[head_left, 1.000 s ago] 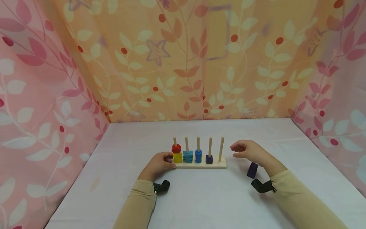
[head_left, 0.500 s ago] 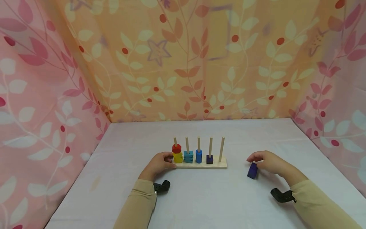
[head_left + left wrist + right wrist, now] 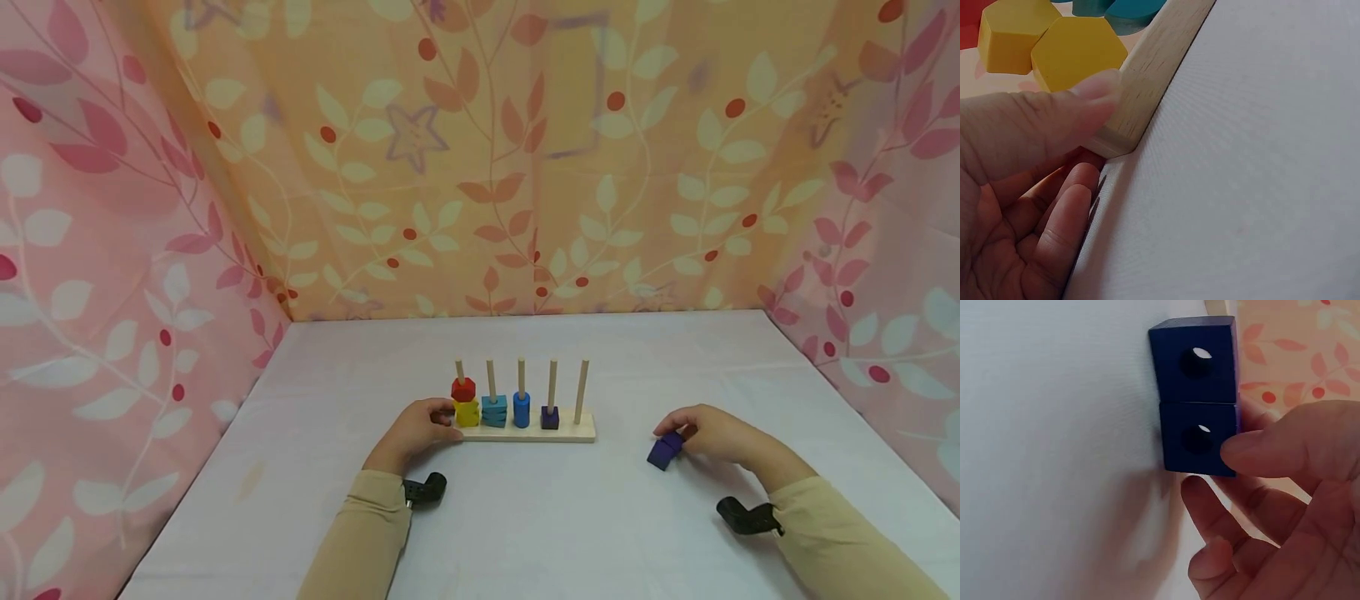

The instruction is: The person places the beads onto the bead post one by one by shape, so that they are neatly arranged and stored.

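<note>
My left hand [image 3: 414, 427] holds the left end of the wooden peg board [image 3: 495, 434], its thumb on the front corner beside the yellow blocks [image 3: 1079, 53]. The board carries red [image 3: 463, 389], yellow, teal [image 3: 493, 412], blue [image 3: 521, 410] and purple pieces on upright pegs; the rightmost peg [image 3: 581, 392] is bare. To the right, my right hand [image 3: 723, 433] pinches one of two purple square blocks [image 3: 1200, 439] between thumb and fingers. The other purple block [image 3: 1194, 362] lies against it, and both show a round hole in the right wrist view.
A white cloth covers the table [image 3: 555, 517]. Floral curtains [image 3: 480, 167] stand behind it and along both sides. A black wrist camera [image 3: 425, 489] sits on the left sleeve, another camera [image 3: 746, 517] on the right one.
My right hand has moved right and down from near the board to the two purple blocks and now pinches one. The blocks have turned slightly. The left hand stays on the board.
</note>
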The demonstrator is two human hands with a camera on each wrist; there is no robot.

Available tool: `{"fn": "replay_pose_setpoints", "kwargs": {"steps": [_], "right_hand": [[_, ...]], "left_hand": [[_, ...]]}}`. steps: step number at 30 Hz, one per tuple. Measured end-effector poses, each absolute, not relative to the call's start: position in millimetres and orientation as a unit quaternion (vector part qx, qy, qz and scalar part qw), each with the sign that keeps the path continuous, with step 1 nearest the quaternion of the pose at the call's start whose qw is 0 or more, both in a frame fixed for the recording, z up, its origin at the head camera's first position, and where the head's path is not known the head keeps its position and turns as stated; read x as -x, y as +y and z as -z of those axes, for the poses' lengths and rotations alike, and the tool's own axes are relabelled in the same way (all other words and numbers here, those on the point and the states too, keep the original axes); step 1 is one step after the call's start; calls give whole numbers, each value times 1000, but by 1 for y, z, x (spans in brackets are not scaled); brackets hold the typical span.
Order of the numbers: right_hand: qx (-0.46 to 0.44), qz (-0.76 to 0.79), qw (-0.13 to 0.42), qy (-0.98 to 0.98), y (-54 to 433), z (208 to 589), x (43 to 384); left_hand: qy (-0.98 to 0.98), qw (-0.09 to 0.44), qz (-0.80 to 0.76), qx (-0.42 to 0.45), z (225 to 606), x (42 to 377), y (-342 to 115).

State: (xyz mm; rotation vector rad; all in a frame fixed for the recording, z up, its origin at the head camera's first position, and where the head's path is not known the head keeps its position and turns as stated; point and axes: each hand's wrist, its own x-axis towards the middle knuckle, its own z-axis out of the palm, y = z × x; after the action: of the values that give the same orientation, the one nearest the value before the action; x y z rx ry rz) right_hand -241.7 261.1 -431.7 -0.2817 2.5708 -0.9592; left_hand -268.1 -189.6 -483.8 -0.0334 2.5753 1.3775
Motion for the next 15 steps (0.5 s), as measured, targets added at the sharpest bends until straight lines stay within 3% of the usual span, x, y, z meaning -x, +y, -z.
{"fn": "replay_pose_setpoints", "kwargs": {"steps": [15], "right_hand": [[127,325,142,926,268,429,243]], "left_hand": [[878,109,-467,1,486,269,-190]]}}
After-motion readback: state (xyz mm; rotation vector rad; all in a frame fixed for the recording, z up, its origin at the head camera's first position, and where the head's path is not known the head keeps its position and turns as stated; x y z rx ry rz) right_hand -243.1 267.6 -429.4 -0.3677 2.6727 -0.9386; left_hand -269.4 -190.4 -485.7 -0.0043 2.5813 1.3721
